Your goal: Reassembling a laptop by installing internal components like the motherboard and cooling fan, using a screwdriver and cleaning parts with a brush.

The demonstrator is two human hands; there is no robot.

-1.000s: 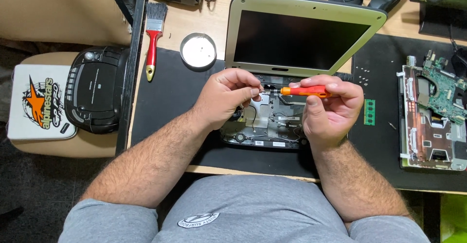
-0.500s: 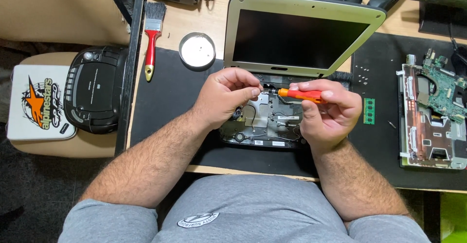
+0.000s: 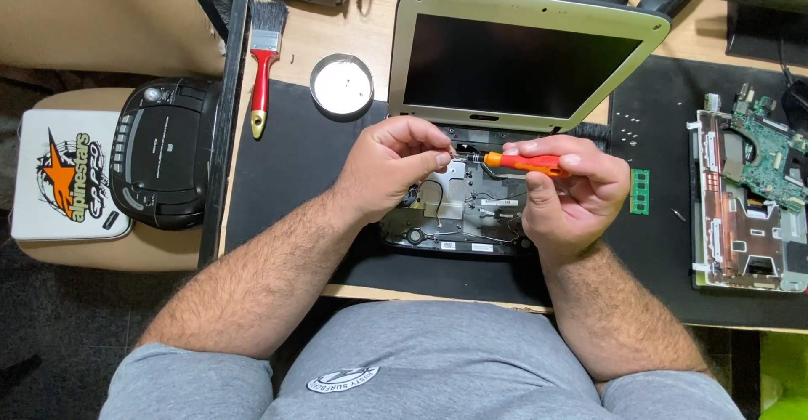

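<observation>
Right now our right hand (image 3: 566, 188) is closed around a small screwdriver with an orange plastic handle (image 3: 523, 163), thumb and fingers wrapped over the handle, shaft lying level and pointing left. Our left hand (image 3: 389, 169) is pinched nearly shut at the fingertips, right at the metal tip of the driver; whatever it pinches is too small to tell, maybe a screw or the tip itself.

Both hands hover over the opened base of a small grey-green laptop (image 3: 459, 214), keyboard cover off, with metal shielding, black wires and small boards exposed. The tip sits at the rear edge of that base, just below the hinge. Step in hand looks like seating or lifting a screw near the hinge; we judge the next move needs the tip kept steady in its slot and the loose wires left alone.

Above the base, the laptop's dark screen in its pale rounded frame (image 3: 522, 58) stands open. Left of the laptop: a round shallow metal tin (image 3: 341, 85), and further left a red-handled paintbrush (image 3: 261, 66). Well left of that, off the black work mat (image 3: 286, 176), a black portable disc player (image 3: 164, 155) on a stool. Right of the laptop: a green memory stick (image 3: 640, 191), a few tiny screws (image 3: 627, 125), then another stripped laptop chassis with green circuit board (image 3: 745, 201).
</observation>
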